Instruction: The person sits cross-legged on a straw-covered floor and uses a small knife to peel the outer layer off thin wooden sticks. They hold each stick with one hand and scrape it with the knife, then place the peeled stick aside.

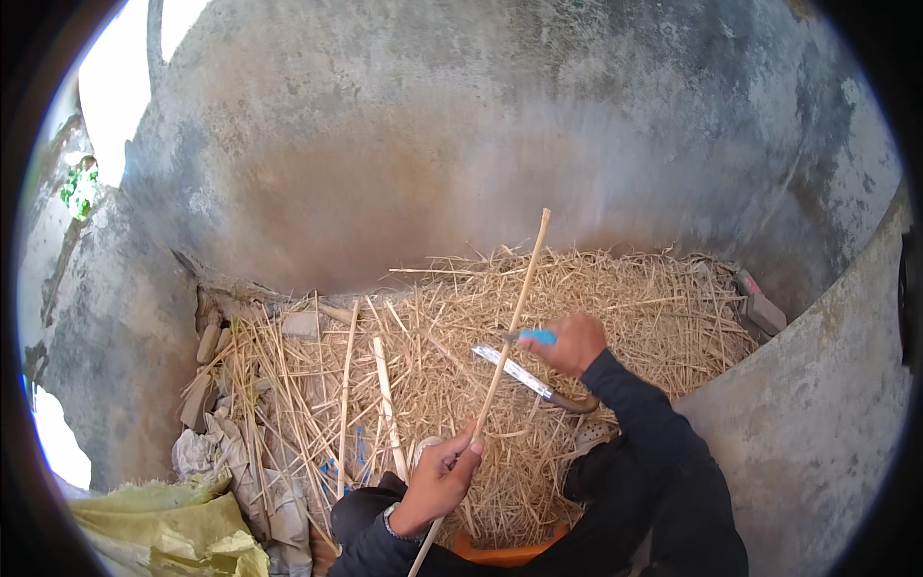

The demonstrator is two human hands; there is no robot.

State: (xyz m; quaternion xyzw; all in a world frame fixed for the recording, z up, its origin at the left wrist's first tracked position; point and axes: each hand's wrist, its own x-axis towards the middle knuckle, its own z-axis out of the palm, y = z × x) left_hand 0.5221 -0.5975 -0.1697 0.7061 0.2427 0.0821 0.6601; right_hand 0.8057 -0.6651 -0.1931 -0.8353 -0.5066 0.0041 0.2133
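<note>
The left hand [440, 481] sits at about six o'clock, fingers curled and pinching a long thin stick [500, 370] near its lower end. The stick runs up and to the right, tilted toward one o'clock, with its pale tip reaching the foot of the grey concrete wall [461, 125]; its lower end passes under the hand and out toward the bottom edge.

The right hand [575, 342] is at about four o'clock from the picture's middle, closed around the blue handle [536, 337] of a small hacksaw [524, 375]. The saw's blade (a pale strip slanting down to the right) lies just against the stick where the two cross, between the two hands. A dark sleeve [639, 413] covers the right forearm.

Beneath both hands spreads a heap of dry straw [625, 298], with more thin sticks [386, 404] lying on it at about seven o'clock. Crumpled sacks [173, 524] lie at eight o'clock, and a brick [764, 310] rests at three o'clock beside the wall. An orange rim [505, 553] shows at six o'clock.
</note>
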